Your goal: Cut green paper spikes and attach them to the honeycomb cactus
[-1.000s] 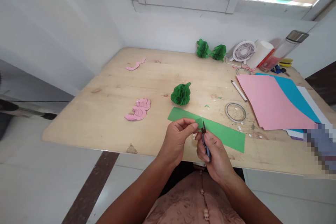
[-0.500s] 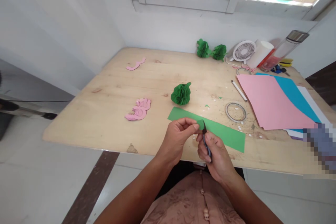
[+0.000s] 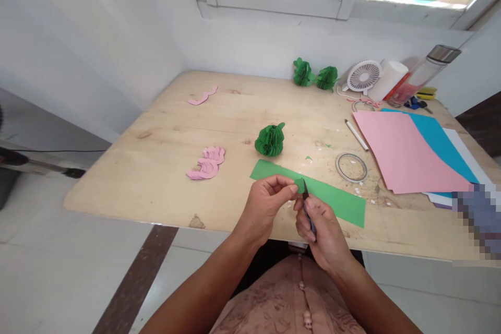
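Note:
Pinched between the thumb and fingers of my left hand (image 3: 268,201) is a small piece of green paper (image 3: 299,185). My right hand (image 3: 321,224) is closed around a pair of scissors (image 3: 307,203), whose dark blades meet the right edge of that piece. Beneath both hands a long green paper strip (image 3: 340,199) lies slantwise on the table. Just beyond the strip stands a ruffled green paper ball (image 3: 270,140) made of many folded layers.
Pink scalloped paper pieces (image 3: 207,163) lie at the left. A tape roll (image 3: 351,168), a white pen (image 3: 356,134) and pink sheets (image 3: 409,154) are on the right. A small fan (image 3: 364,76), a bottle (image 3: 425,75) and two green paper shapes (image 3: 302,72) stand along the wall.
Both hands stay almost in place. The scissor blades and the small green piece have shifted only very slightly against each other.

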{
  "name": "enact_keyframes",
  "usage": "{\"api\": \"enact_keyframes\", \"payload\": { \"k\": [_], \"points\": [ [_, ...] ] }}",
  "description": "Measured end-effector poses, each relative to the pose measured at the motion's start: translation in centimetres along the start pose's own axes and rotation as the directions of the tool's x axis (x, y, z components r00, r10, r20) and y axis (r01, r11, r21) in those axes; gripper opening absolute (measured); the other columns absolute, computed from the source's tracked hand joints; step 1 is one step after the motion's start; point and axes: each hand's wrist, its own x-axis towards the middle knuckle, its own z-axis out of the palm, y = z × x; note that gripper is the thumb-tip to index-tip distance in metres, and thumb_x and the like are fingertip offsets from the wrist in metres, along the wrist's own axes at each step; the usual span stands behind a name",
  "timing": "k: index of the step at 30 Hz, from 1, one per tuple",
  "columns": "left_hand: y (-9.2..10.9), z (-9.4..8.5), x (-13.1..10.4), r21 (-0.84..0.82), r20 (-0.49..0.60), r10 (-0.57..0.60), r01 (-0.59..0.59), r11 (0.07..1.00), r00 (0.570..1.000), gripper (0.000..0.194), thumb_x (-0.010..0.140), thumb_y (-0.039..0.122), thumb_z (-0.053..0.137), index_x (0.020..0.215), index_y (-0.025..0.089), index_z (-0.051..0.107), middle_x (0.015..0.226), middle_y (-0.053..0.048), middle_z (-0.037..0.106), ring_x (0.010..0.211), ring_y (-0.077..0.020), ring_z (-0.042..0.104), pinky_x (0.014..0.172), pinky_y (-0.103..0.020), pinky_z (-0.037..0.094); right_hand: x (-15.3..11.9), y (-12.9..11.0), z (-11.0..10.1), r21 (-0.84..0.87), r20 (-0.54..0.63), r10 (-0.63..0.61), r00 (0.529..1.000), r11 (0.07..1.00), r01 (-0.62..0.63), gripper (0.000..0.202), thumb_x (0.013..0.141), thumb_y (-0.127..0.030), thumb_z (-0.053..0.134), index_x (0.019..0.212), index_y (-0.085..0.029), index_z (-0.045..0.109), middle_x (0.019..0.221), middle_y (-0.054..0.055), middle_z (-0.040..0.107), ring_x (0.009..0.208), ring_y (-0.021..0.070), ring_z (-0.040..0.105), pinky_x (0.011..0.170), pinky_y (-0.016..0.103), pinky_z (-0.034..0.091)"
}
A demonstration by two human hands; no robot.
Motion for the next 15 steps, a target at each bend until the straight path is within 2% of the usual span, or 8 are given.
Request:
{"api": "enact_keyframes", "payload": {
  "k": [15],
  "points": [
    [0.58,-0.37,-0.01,0.044,-0.016,-0.031,0.031,0.999,0.999,0.016,0.064,0.024,0.076,0.067,0.015,0.063,0.060,0.002,0.061,0.062,-0.0119,0.057,0.067,-0.026,0.042,-0.34,0.12,-0.28,-0.002,0.006,0.018,1.000,1.000,-0.018,0.028,0.086,-0.043,0.058,0.076,-0.017,0.058,0.048,-0.010,0.033,0.040,0.0043,0.018,0.041,0.022,0.011]
  ]
}}
